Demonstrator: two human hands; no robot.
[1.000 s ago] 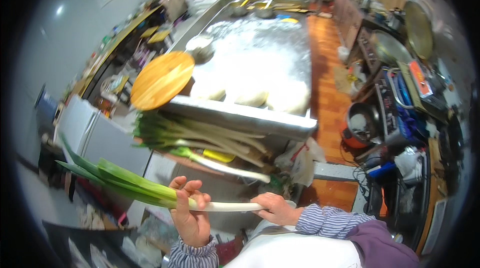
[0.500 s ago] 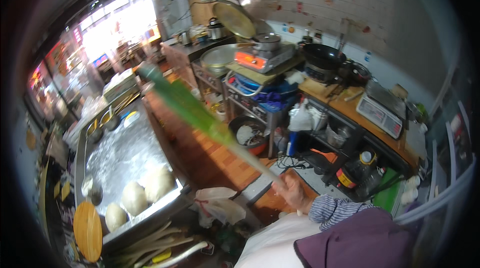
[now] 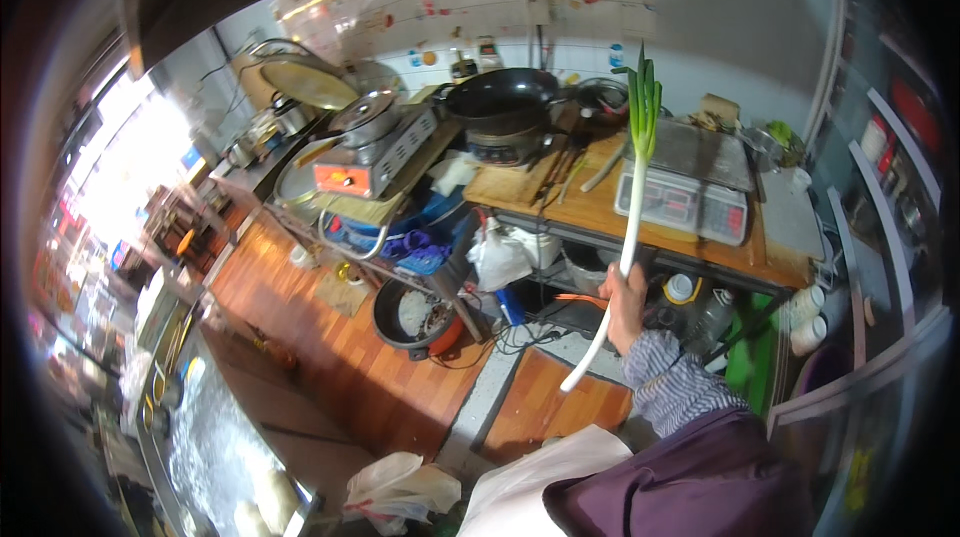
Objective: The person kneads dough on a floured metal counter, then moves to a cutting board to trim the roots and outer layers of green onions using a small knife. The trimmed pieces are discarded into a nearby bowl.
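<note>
Closed around the white stalk of a long green onion [image 3: 633, 212], my right hand [image 3: 625, 307] is held out in front of my body at the right. The onion stands nearly upright, its green leaves at the top and its white root end slanting down below my fist. Behind the stalk, a white digital scale [image 3: 655, 199] with a grey plate rests on a wooden worktop [image 3: 590, 212]; the onion overlaps it in the picture, and the hand is apart from it. My left hand is out of view.
A black wok [image 3: 500, 100] sits on a burner to the scale's left. Farther left are an orange-fronted portable stove [image 3: 345, 180] with a pot [image 3: 365, 119]. A pan [image 3: 405, 322] stands on the floor. A floured metal table [image 3: 215, 437] with dough is at lower left.
My view has turned right toward the worktop. The green onion has swung from pointing left over the floor to nearly upright in front of the scale, still in my right hand.
</note>
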